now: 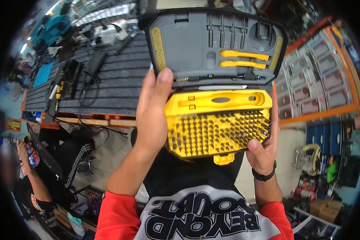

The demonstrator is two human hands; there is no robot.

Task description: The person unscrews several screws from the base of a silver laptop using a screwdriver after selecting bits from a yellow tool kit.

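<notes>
An open screwdriver bit set case (182,48) is held in front of me, its dark lid raised at the far side. In its near half, the yellow tray (204,93) carries rows of dark bits, many upright. Clipped inside the lid are yellow pry tools (244,55), several slim metal shafts (233,34) and a dark rod (224,78). My left hand (153,112) grips the case's left side, thumb up near the hinge. My right hand (265,150) wraps the lower right corner, thumb on the tray's edge. A yellow latch (224,159) hangs from the front edge.
A workbench with a striped grey mat (116,72) lies beyond to the left, with cables and tools on it. At the right stands an orange-framed compartment case (308,80). Another person (38,180) is at the lower left. Blue drawers (324,138) and cardboard boxes (326,208) are at the right.
</notes>
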